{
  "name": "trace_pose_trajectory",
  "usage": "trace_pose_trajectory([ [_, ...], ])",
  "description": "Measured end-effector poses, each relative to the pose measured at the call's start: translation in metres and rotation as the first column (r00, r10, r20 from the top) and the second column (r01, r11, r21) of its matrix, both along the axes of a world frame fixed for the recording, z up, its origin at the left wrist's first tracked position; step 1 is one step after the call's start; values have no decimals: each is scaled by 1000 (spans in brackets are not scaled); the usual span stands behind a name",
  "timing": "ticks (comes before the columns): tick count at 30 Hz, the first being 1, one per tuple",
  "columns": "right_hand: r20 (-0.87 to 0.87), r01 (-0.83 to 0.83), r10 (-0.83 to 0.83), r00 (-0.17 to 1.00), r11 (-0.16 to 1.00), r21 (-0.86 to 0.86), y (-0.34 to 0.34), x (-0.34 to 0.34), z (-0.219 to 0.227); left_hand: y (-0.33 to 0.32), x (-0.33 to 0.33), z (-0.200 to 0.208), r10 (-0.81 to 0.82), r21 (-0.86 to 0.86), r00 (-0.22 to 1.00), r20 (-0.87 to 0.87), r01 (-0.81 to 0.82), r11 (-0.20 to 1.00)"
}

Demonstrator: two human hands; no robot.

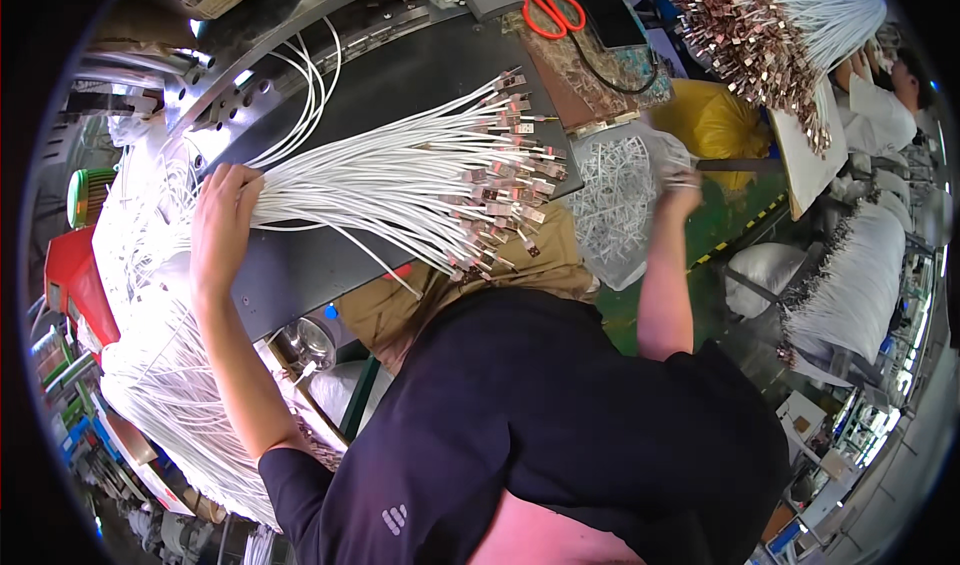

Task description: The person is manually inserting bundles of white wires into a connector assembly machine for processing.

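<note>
A thick bundle of white cables (pixel 350 180) lies fanned across the dark work surface (pixel 285 275). Its metal USB plugs (pixel 510 180) spread toward the right. My left hand (pixel 225 215) is closed around the bundle at its left part, fingers bent over the cables. To the right, a clear plastic bag (pixel 610 250) holds many small white pieces (pixel 612 185). My right hand (pixel 680 195) is at that bag's right edge, smeared by motion, so its fingers and anything in them cannot be made out.
Orange-handled scissors (pixel 553 15) lie at the back beside a worn board (pixel 575 75). A perforated metal frame (pixel 230 75) stands at the back left. More cables (pixel 180 395) hang at left. A yellow bag (pixel 710 120) sits behind my right hand; another person (pixel 880 105) is at far right.
</note>
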State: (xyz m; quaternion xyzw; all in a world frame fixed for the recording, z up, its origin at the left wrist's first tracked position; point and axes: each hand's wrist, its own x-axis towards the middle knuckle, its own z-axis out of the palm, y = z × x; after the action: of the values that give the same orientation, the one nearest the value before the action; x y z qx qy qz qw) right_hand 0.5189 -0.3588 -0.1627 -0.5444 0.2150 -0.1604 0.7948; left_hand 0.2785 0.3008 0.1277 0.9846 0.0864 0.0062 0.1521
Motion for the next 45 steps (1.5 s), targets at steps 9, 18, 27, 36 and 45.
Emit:
trace_pose_trajectory([
  [9,-80,-369,468,880,568,-736,177,-52,162,28,-27,-10,482,-203,846,226,-444,873],
  [18,-241,-160,934,264,-204,-966,369,-86,342,-110,29,44,52,-446,995,84,-10,895],
  [27,-254,-183,967,23,-246,-952,409,-56,265,-39,12,-2,259,-454,941,216,-138,880],
  [36,-112,105,986,120,-125,-987,401,-58,282,-78,38,11,84,-136,958,273,-48,990],
  [45,-195,230,977,84,-210,-950,381,-55,295,-132,13,26,-110,-919,945,-307,-264,291],
])
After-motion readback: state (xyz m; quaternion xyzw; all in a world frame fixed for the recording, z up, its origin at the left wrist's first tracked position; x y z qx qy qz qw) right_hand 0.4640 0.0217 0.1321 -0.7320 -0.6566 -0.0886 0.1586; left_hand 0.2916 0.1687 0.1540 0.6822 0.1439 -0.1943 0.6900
